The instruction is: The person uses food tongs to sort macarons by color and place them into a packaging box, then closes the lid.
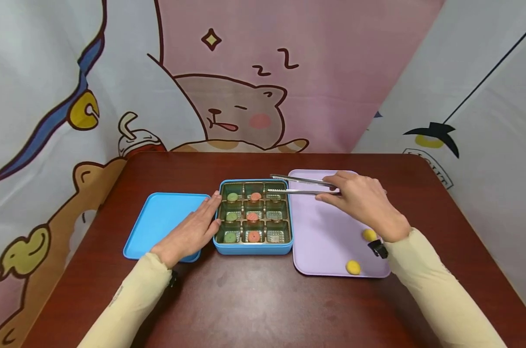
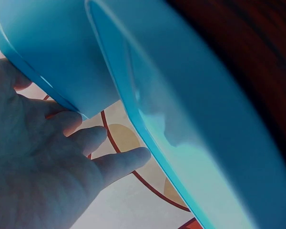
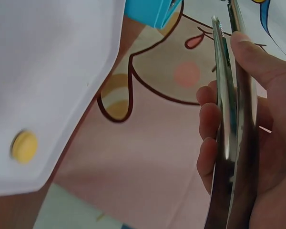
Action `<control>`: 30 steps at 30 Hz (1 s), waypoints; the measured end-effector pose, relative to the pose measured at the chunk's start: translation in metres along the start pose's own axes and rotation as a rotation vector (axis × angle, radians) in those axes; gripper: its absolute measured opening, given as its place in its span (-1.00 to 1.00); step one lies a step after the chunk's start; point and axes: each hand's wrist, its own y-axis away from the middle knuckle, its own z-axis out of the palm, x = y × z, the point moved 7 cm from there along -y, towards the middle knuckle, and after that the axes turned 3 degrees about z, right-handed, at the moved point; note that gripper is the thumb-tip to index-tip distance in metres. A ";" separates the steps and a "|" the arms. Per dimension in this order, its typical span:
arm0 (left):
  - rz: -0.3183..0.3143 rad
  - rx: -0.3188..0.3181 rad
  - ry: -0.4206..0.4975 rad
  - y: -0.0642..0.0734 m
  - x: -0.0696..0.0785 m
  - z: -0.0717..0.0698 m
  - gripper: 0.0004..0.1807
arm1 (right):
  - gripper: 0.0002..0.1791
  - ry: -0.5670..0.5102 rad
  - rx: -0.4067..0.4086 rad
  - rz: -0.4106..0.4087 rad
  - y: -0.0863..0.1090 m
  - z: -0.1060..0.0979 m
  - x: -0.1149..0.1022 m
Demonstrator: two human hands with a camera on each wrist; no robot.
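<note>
My right hand holds a pair of metal tongs, its fingers and thumb on the two arms. The tongs' tips reach over the back right compartment of a blue box, and nothing shows between them. Inside the box is a gold divided insert; its left column holds green round pieces and its middle column pink round pieces. The right column shows no pieces. With fingers stretched out, my left hand rests at the box's left side. The right wrist view also has the tongs in my grip.
Right of the box lies a lilac tray with a yellow round piece near its front edge and another by my right wrist. On the left, a blue lid lies partly beneath my left hand. A patterned cloth hangs behind the table.
</note>
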 end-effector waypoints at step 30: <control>0.005 -0.006 -0.009 0.001 0.000 0.001 -0.24 | -0.39 0.032 -0.026 0.355 0.134 -0.016 0.100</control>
